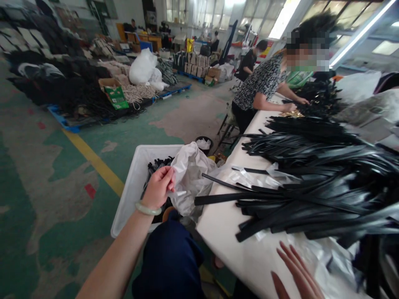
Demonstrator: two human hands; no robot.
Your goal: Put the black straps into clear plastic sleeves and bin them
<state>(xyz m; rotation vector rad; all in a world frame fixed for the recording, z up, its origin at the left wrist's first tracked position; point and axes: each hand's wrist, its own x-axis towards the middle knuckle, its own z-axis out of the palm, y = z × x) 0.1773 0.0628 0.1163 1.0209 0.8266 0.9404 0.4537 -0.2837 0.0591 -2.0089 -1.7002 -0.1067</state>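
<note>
My left hand (160, 185), with a pale bangle at its wrist, is closed in a pinch on the edge of a white plastic bag (193, 176). The bag lies over the right side of a white bin (129, 191) that holds dark strips (152, 168). At the bottom right, my right hand (297, 272) is spread over the pale table (224, 236), fingers apart and nothing in them. Beyond its fingertips lies a large heap of long black strips (299, 203), some jutting past the table's left edge. Clear plastic (335, 265) lies just right of this hand.
Across the table's far end a person (264, 85) leans over black pieces, hands on the work. A stool (229, 124) and a small black bucket (204, 143) stand on the floor beside the table. Loaded pallets (71, 124) stand at the back left.
</note>
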